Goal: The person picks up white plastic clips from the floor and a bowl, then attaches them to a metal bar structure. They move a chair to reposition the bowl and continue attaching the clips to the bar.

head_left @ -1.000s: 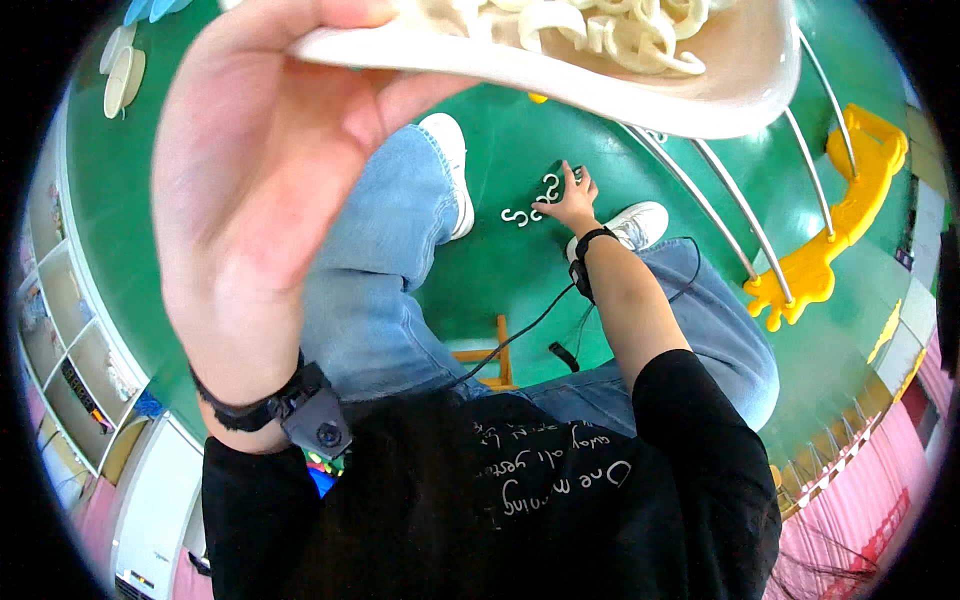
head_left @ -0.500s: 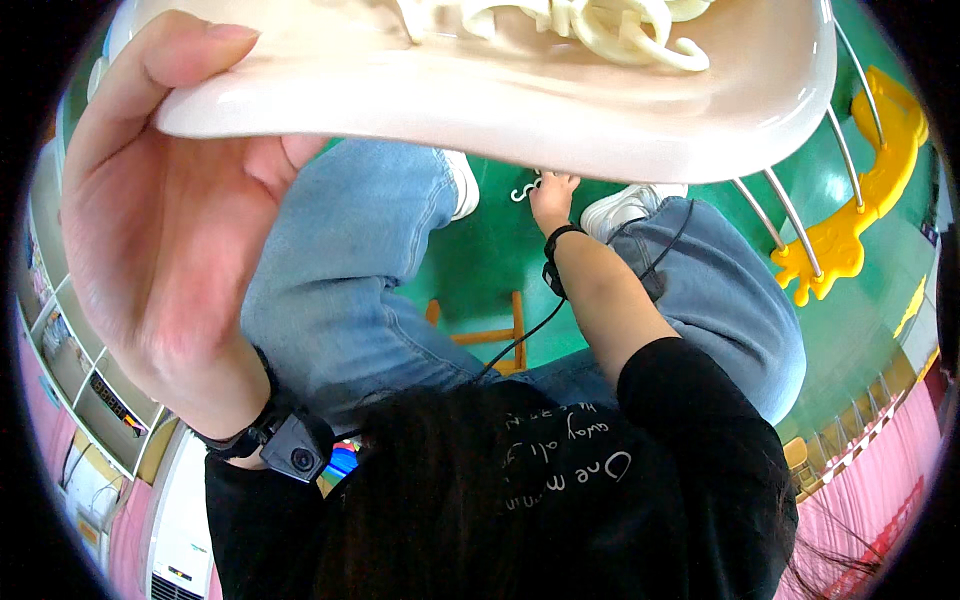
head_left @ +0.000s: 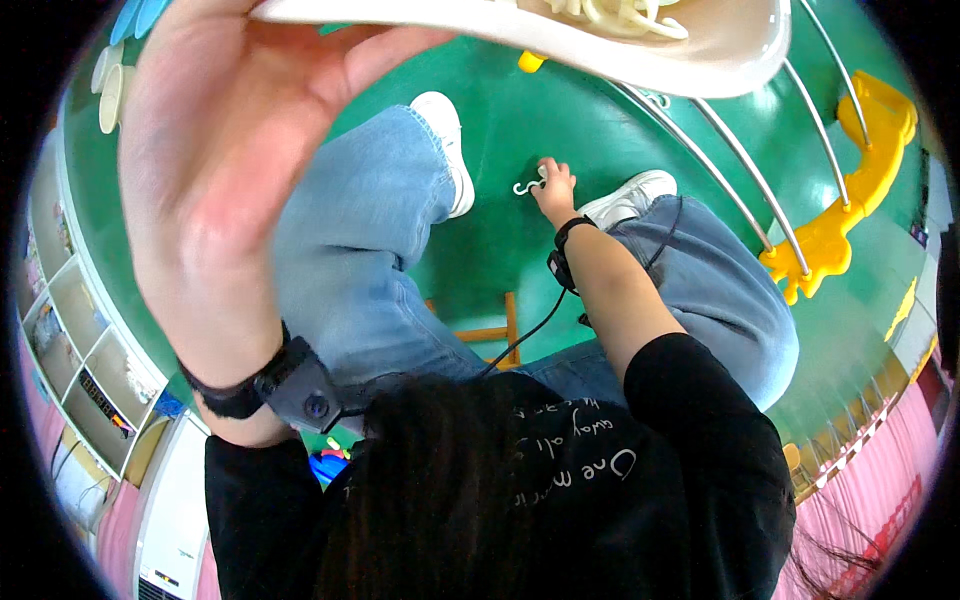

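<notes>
My left hand (head_left: 240,120) holds up a pale pinkish-white tray (head_left: 650,78) by its left end, palm turned up and fingers reaching beneath it. Several cream-white curved plastic pieces (head_left: 625,18) lie heaped in the tray, partly cut off by the upper edge. Low over the green floor, between my white shoes, my right hand (head_left: 556,190) has its fingers bent around a small white hook-shaped piece (head_left: 525,187). Part of that piece is hidden by the fingers. Another small white piece (head_left: 658,99) shows on the floor below the tray's edge.
Curved metal bars (head_left: 755,175) rise from a yellow base (head_left: 825,245) on the right. A wooden stool leg (head_left: 512,325) stands below me. White shelving (head_left: 85,330) is at the left. A cable (head_left: 535,335) runs from my right wrist device.
The tray has shifted up and slightly left in view, its near edge now tilted. More floor shows beneath it. My right hand stays almost in place at the white hook-shaped piece.
</notes>
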{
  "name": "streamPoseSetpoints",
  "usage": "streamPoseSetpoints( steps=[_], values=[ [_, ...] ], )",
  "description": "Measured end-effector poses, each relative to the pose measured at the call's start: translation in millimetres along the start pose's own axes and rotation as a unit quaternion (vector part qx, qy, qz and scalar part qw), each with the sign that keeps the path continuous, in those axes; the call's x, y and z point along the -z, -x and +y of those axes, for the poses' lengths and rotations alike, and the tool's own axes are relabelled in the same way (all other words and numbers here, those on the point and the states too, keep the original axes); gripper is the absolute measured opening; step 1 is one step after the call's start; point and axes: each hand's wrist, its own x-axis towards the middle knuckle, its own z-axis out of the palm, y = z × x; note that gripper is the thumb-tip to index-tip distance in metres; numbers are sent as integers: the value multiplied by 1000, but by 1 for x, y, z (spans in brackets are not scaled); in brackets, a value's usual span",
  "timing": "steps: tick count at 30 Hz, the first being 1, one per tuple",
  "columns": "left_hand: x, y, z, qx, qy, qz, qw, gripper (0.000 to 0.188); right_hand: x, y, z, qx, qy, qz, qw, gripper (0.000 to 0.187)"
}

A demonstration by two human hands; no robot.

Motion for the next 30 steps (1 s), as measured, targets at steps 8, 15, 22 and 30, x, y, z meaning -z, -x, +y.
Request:
streamPoseSetpoints(
  steps=[8,15,22,30],
  values=[
    [-30,-4,-26,-85,43,-9,995,44,81,-37,-24,-38,-174,-42,983,30],
    [-15,-53,-61,-158,-73,129,976,51,257,-35,-117,58,-492,200,845,27],
    [-37,-34,-56,-113,-85,150,979,71,391,58,-237,281,-495,297,767,27],
    [-51,-30,-67,-42,-124,64,989,81,375,74,-275,268,-274,101,918,28]
  ],
)
